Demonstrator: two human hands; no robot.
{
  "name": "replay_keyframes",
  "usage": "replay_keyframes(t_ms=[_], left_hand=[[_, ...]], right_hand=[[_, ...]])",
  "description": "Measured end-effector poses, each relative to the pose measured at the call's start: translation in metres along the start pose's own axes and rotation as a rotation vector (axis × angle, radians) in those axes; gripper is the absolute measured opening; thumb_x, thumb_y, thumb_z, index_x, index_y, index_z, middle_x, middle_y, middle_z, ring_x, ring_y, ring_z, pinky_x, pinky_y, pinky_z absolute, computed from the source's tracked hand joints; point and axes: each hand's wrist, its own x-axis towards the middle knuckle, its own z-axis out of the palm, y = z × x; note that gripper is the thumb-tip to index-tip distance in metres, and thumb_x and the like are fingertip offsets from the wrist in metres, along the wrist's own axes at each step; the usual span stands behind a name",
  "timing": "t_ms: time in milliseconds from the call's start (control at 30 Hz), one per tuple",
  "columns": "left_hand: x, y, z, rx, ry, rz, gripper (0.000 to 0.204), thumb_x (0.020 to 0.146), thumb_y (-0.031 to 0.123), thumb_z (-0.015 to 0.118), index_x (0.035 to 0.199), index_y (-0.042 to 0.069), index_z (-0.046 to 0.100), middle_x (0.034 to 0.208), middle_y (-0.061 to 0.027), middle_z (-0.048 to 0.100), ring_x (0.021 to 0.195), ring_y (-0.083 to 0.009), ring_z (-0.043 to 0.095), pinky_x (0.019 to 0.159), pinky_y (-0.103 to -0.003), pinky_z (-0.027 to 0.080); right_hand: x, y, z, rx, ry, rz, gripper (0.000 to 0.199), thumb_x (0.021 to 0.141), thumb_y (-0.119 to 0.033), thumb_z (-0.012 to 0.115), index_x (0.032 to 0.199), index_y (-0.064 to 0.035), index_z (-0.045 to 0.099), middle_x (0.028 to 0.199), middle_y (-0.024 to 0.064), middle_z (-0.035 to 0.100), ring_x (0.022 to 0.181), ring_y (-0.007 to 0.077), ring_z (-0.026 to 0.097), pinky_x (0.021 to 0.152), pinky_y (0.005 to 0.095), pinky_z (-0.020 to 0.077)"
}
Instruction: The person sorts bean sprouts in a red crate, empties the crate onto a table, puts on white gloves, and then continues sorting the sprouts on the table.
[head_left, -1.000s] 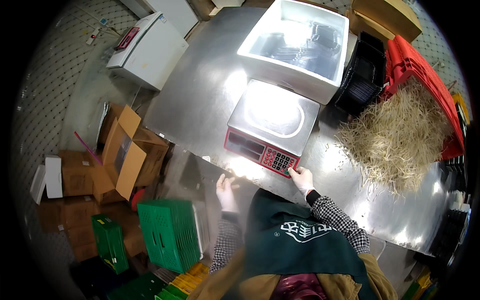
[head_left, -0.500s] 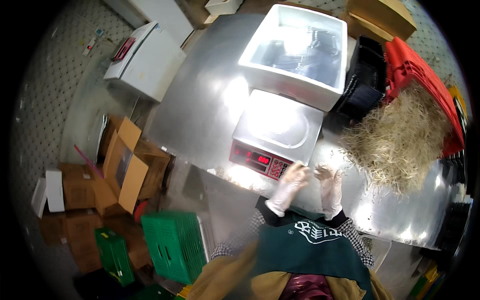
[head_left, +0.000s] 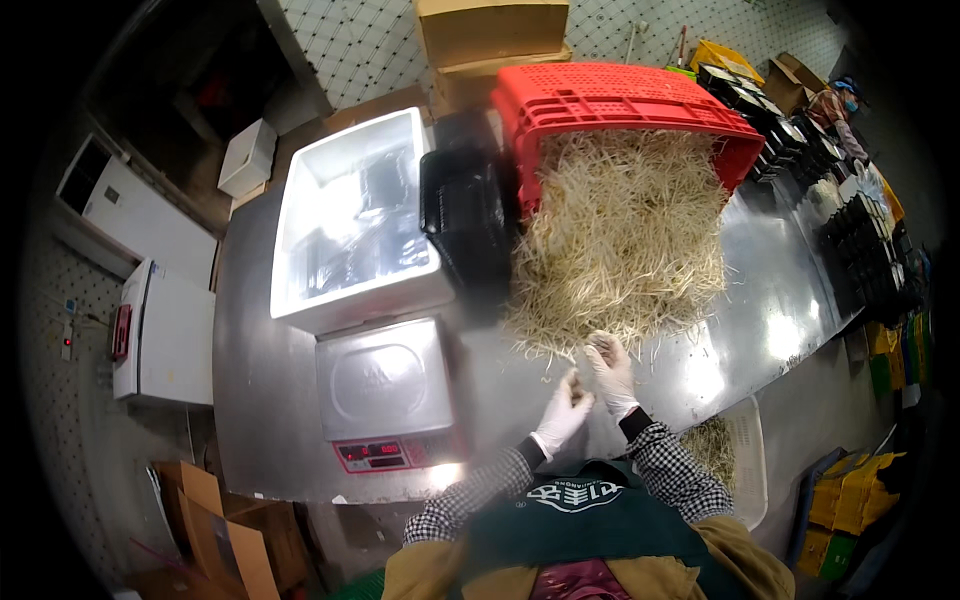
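Note:
A large heap of pale bean sprouts [head_left: 625, 240] spills toward me from a tipped red plastic crate [head_left: 640, 95] onto the metal table. My right hand [head_left: 613, 372], in a white glove, is at the heap's near edge with its fingers curled closed. Just left of it and a little nearer to me, my gloved left hand [head_left: 565, 408] has its fingers bunched together, and a thin pale wisp shows by the fingertips. What either hand pinches is too small to make out. The digital scale [head_left: 385, 375], its steel pan bare and its red display lit, stands to the left.
Behind the scale sits a white foam box [head_left: 350, 310] with clear plastic inside. Black plastic trays [head_left: 465, 215] stand between box and crate. A white basket [head_left: 748, 465] with plant bits is below the table edge. Another person [head_left: 835, 115] is at the far right, by stacked black trays.
The view has swung to the right, bringing the sprout heap to the middle. Both hands have gone from beside the scale's front to the near edge of the sprouts.

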Motion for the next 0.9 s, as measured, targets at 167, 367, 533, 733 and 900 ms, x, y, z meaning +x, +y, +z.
replay_keyframes(t_ms=[167, 367, 533, 733, 900], left_hand=[[0.095, 0.045, -0.031, 0.537, 0.553, 0.285, 0.101, 0.079, 0.029, 0.081, 0.151, -0.006, 0.019, 0.156, -0.0279, 0.024, 0.145, -0.0382, 0.025, 0.120, -0.040, 0.021], [0.187, 0.097, -0.024, 0.364, 0.564, 0.358, 0.107, 0.076, 0.024, 0.085, 0.153, -0.001, 0.014, 0.156, -0.0211, 0.025, 0.144, -0.0317, 0.027, 0.120, -0.040, 0.021], [0.238, 0.084, -0.058, 0.149, 0.479, 0.449, 0.092, 0.073, 0.014, 0.086, 0.146, 0.001, 0.032, 0.142, -0.0140, 0.048, 0.129, -0.0247, 0.048, 0.112, -0.037, 0.036], [0.238, 0.091, -0.055, 0.062, 0.359, 0.335, 0.071, 0.081, 0.010, 0.079, 0.141, 0.001, 0.043, 0.134, -0.0114, 0.056, 0.120, -0.0210, 0.056, 0.104, -0.034, 0.044], [0.246, 0.085, -0.045, 0.062, 0.350, 0.329, 0.065, 0.084, 0.009, 0.076, 0.141, 0.003, 0.044, 0.133, -0.0092, 0.056, 0.120, -0.0200, 0.055, 0.104, -0.033, 0.044]], right_hand=[[0.067, -0.015, -0.067, -0.685, 0.131, -0.419, 0.079, 0.075, -0.028, 0.084, 0.138, -0.0013, 0.044, 0.134, 0.0182, 0.052, 0.124, 0.0331, 0.051, 0.104, 0.0414, 0.0422], [0.188, -0.058, -0.044, -0.919, -0.034, -0.674, 0.108, 0.063, -0.039, 0.087, 0.146, 0.0017, 0.030, 0.150, 0.0238, 0.033, 0.137, 0.0397, 0.036, 0.114, 0.0484, 0.0295], [0.254, -0.081, -0.018, -1.045, -0.177, -0.760, 0.123, 0.059, -0.043, 0.087, 0.150, 0.0048, 0.021, 0.149, 0.0255, 0.034, 0.136, 0.0409, 0.036, 0.114, 0.0534, 0.0276], [0.278, -0.079, -0.015, -1.067, -0.265, -0.682, 0.120, 0.061, -0.041, 0.084, 0.152, 0.0026, 0.020, 0.140, 0.0229, 0.043, 0.127, 0.0376, 0.043, 0.112, 0.0507, 0.0291], [0.278, -0.085, -0.009, -1.054, -0.294, -0.614, 0.116, 0.061, -0.035, 0.084, 0.151, 0.0004, 0.020, 0.141, 0.0229, 0.041, 0.125, 0.0394, 0.045, 0.111, 0.0511, 0.0308]])
